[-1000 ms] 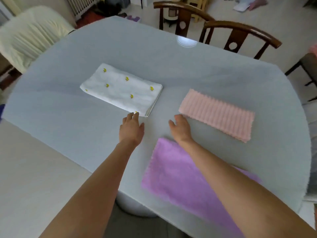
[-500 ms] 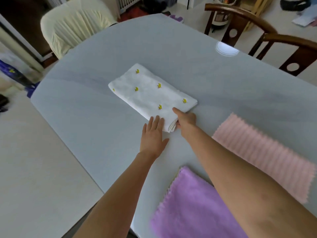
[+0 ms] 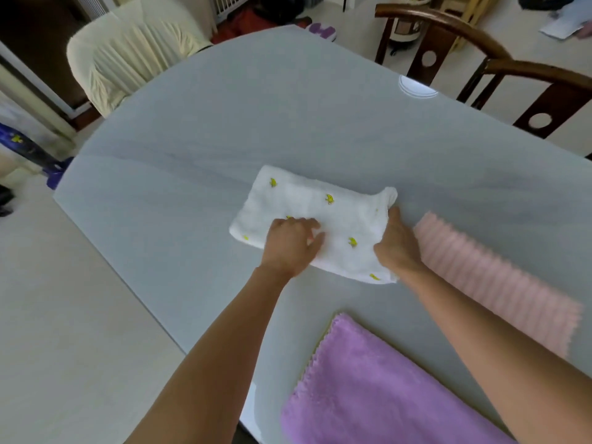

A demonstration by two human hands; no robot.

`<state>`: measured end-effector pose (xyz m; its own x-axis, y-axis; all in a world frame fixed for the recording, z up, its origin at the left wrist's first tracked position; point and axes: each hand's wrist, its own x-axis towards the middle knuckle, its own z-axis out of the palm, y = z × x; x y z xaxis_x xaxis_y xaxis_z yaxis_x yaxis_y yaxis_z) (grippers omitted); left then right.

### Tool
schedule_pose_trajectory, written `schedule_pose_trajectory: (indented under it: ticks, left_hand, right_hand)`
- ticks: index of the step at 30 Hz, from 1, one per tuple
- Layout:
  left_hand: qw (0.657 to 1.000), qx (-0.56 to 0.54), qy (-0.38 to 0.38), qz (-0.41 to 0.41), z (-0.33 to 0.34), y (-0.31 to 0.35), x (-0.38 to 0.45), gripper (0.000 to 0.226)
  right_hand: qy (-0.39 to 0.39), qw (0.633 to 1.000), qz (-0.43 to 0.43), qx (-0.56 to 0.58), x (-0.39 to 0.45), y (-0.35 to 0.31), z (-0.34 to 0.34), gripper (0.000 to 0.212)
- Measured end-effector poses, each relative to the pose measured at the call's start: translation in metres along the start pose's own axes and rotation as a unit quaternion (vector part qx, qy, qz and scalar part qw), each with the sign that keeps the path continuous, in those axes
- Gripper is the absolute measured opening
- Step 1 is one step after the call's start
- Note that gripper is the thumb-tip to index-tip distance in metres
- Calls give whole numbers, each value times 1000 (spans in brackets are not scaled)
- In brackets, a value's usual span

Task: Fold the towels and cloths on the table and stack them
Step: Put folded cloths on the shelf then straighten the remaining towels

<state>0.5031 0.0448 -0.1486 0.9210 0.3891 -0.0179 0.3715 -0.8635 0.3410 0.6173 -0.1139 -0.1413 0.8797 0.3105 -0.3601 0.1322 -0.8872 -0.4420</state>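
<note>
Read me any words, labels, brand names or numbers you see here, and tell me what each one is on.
None can be read.
White towel: only small yellow printed figures, no lettering.
Pink cloth and purple cloth: plain.
Blue item on the floor at far left: yellow marks, too blurred to read.

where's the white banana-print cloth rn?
Head view, mid-table: white cloth lies left of the pink cloth, gripped by the left hand and right hand.

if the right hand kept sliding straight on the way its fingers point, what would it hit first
Probably nothing. The right hand grips the white banana-print cloth at its right end, pointing away across the table. Past the cloth's raised corner only bare tabletop shows, though depth is unclear.
</note>
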Motion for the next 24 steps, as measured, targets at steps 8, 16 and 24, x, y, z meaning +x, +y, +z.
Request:
schedule_pose_trajectory:
  ticks: [8,16,24]
  left_hand:
    - [902,-99,1,-420,-4,-23,18,62]
    - [826,-334,-19,-454,2,-27,15,55]
    - [845,-426,53,-320,-19,-6,-9,36]
  right_hand:
    - [65,988,-121,-64,-15,-27,-6,38]
    - [33,985,-167,17,-10,-38,52,51]
    - [22,983,-181,31,-11,-34,44,54]
